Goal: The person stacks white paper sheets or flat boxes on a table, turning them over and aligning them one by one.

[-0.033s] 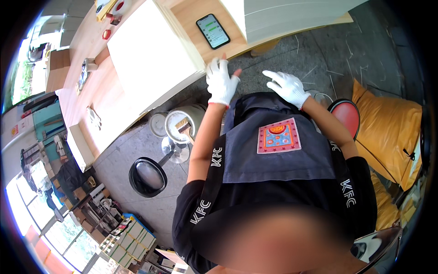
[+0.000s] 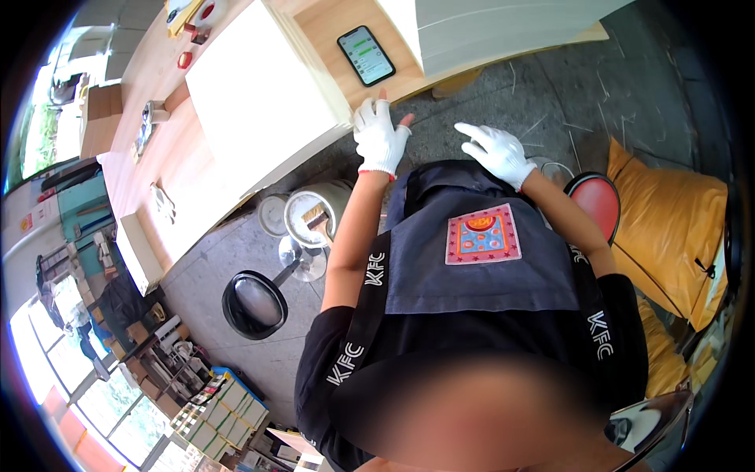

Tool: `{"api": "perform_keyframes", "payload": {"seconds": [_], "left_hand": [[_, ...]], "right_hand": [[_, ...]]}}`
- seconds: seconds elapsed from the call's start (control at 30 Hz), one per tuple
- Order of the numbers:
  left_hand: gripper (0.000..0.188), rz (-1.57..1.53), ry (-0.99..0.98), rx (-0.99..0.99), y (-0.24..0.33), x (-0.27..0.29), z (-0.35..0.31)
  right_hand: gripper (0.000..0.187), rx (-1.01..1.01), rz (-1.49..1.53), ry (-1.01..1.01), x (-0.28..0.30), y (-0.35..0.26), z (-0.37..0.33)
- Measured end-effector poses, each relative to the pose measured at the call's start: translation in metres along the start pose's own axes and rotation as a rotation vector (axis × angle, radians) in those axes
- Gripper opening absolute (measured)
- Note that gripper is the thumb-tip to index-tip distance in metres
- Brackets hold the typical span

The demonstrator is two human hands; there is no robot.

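My left hand [image 2: 380,140] wears a white knit glove with bare thumb and index fingertips. Its fingers are spread, with nothing in them, at the front edge of the wooden table [image 2: 314,17]. Just beyond the fingertips lies a phone [image 2: 366,56], its screen lit with a chat. Beside that hand is the corner of a stack of white sheets [image 2: 252,94]. My right hand [image 2: 500,153], gloved in white too, hovers over the floor in front of my apron [image 2: 425,271]. Its index finger points left, the thumb is apart, and I see nothing held.
A second pale stack [image 2: 503,35] stands right of the phone. Below the table edge, a brush [image 2: 318,220] rests across a white bucket [image 2: 303,206]. A black round stool [image 2: 255,305] stands at left. Yellow sacks [image 2: 668,228] and a red round seat [image 2: 594,206] are at right.
My left hand has shifted very slightly left and toward the phone. My right hand is almost where it was, and the phone and stacks have not moved.
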State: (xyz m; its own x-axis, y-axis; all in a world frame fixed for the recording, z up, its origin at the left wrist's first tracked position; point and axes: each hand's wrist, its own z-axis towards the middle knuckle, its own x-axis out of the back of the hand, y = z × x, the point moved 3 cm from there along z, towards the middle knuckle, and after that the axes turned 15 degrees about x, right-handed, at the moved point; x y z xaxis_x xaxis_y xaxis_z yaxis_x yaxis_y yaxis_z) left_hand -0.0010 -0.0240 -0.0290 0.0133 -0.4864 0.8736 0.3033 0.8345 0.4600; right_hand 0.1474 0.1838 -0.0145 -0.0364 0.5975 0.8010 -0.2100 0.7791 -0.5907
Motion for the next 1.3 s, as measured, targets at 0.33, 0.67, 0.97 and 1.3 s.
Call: {"api": "perform_keyframes", "payload": {"seconds": [0.33,0.67,0.97,1.3], "left_hand": [[0.081,0.365,-0.069,0.110,0.019,-0.022,0.028],[0.080,0.475,-0.295,0.250,0.022,-0.024,0.048],[0.082,-0.707,-0.083,0.506,0.029,0.010,0.089],[0.032,-0.825,0.314,-0.662,0.237,0.210,0.074]], "right_hand": [[0.039,-0.070,0.043,0.076,0.013,0.034,-0.049],[0.039,-0.059,0.043,0.086,0.015,0.051,-0.062],[0.037,-0.113,0.035,0.189,0.044,0.063,-0.068],[0.035,-0.043,0.560,1.116,0.297,0.123,-0.046]]}}
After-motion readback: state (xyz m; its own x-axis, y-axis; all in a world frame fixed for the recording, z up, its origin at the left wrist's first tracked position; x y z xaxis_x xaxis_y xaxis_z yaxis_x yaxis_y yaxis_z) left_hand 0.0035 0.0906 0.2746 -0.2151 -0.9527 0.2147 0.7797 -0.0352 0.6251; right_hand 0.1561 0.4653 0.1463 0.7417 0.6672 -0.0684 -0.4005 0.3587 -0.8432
